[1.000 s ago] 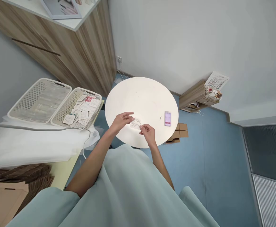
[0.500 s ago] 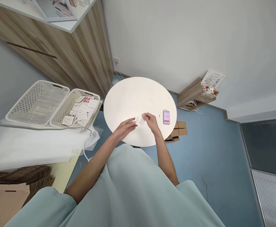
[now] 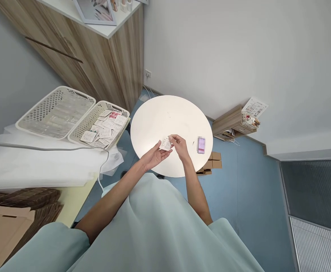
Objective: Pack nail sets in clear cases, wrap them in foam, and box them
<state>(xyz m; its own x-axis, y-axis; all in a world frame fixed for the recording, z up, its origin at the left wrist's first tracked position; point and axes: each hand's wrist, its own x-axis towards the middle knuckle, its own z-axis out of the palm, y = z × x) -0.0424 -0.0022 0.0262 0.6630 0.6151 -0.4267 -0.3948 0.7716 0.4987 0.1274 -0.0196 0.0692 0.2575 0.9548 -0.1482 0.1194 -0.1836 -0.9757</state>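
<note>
Over the near part of a round white table (image 3: 154,117), a small white card with printed lines (image 3: 165,144) is held between my hands. My right hand (image 3: 180,146) pinches its upper right side between thumb and fingers. From the left, my left hand (image 3: 154,156) has its palm turned up, its thumb on the card's left edge and its fingers below. A phone (image 3: 201,145), blurred on its screen, lies on the table to the right of my hands.
At left, a white basket (image 3: 74,140) holds many printed cards (image 3: 105,132). Beside it another basket (image 3: 26,122) holds clear plastic pieces. White sheeting (image 3: 40,168) and folded cardboard (image 3: 12,226) lie nearer me. Small brown boxes (image 3: 216,160) sit right of the table.
My left hand has turned palm up and come closer under the card, its thumb now on the edge. The right hand keeps its pinch. The whole view has shifted slightly.
</note>
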